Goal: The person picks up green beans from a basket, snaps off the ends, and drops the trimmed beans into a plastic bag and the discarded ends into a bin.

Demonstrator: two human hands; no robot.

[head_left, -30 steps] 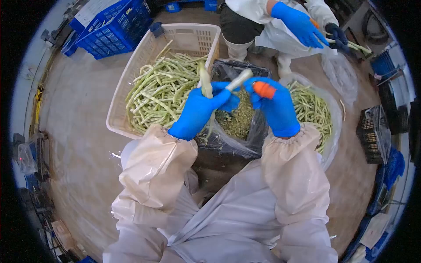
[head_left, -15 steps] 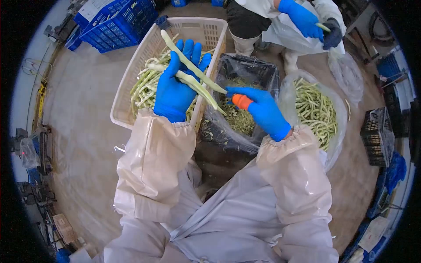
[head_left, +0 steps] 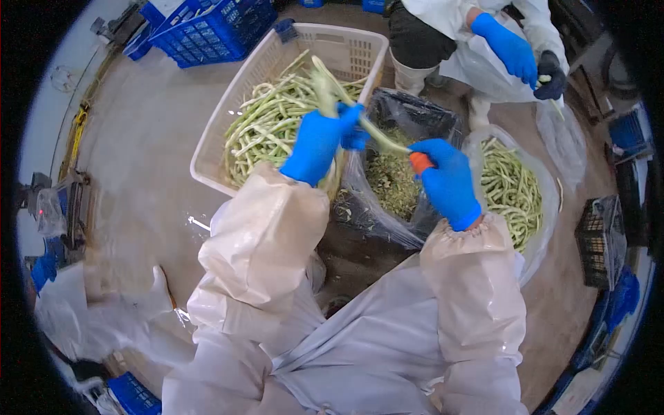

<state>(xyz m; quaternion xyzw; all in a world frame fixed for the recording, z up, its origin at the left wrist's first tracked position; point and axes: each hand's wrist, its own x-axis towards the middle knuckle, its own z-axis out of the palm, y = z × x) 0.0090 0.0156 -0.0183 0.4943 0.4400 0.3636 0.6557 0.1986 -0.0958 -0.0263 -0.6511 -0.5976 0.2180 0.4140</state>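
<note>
My left hand, in a blue glove, is closed round green beans over the inner edge of a cream plastic crate. One long bean slants from it down to my right hand; another upright bean is blurred. My right hand, also blue-gloved, is closed on a tool with an orange handle; its working end is hidden. The thumb side of this hand meets the long bean's end. Many green beans fill the crate. Below my hands, a plastic-lined black crate holds green trimmings.
A clear bag of green beans stands at right. Opposite, a co-worker's blue-gloved hand and dark-gloved hand hold a bean. Another person's white boot shows at lower left. A blue crate stands behind.
My left hand has turned from an open palm to closed round the beans. The view has shifted, and another person has appeared at lower left.
</note>
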